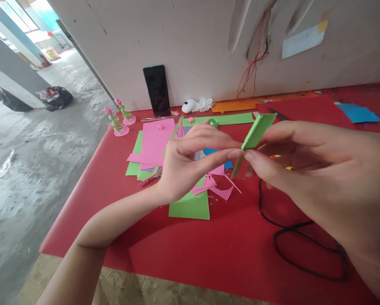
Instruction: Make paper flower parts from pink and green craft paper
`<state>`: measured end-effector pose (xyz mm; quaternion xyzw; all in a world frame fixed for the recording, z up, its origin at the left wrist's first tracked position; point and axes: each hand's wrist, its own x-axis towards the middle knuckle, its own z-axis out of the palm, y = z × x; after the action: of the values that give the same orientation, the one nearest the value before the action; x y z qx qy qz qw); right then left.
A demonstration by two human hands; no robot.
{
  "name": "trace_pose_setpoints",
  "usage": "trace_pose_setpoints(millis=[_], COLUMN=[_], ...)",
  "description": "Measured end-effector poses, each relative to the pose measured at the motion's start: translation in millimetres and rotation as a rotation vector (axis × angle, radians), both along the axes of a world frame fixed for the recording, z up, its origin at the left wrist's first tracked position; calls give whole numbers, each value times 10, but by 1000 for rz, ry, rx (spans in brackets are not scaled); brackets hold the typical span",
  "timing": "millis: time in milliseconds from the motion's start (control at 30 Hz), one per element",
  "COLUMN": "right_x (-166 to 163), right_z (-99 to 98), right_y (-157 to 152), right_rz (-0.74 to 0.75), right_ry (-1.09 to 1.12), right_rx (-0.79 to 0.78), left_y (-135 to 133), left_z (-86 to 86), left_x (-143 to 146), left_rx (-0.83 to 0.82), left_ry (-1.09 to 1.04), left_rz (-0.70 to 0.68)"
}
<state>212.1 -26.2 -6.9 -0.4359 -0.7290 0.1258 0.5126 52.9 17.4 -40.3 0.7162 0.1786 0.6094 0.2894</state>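
Note:
Above the red table, a folded strip of green paper (pixel 258 129) is held up between my two hands. My left hand (pixel 192 159) pinches its near edge with thumb and forefinger. From the other side, my right hand (pixel 307 156) grips it between thumb and fingers, some of them hidden behind the thumb. Below my left hand lies a pile of pink paper (pixel 156 137) and green paper (pixel 190 206), with narrow pink offcuts scattered around it. A small green paper coil (pixel 214 123) rests behind my left hand.
Two paper flowers (pixel 117 123) on round pink bases stand at the table's left edge. A black phone (pixel 157 90) leans on the wall beside a white rounded object (pixel 189 106). A dark cable (pixel 291 228) loops on the red table (pixel 234 254) at right. Blue paper (pixel 359 113) lies far right.

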Motion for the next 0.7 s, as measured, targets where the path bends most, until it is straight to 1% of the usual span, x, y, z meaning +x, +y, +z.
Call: trace_pose_setpoints(millis=[67,133,233,367,533,700], right_x=[-10,-10,3,4,-4,12], right_z=[18,35,45,42,45,49], right_y=[-5,-1,14,24,42,65], right_rz=[-40,-61,-53,-11,44,124], right_ry=[-40,-66,-92,-75,-33,69], right_rx=[3,23,52,60,10,-82], left_y=[12,15,7,-23,-71,-74], left_z=[2,4,1,-4,21,13], left_x=[6,14,27,40,55,44], left_rx=[54,59,-48,-193,-272,-297], left_ry=[-1,-6,-15,-59,-85,-111], left_rz=[43,59,39,3,-21,-89])
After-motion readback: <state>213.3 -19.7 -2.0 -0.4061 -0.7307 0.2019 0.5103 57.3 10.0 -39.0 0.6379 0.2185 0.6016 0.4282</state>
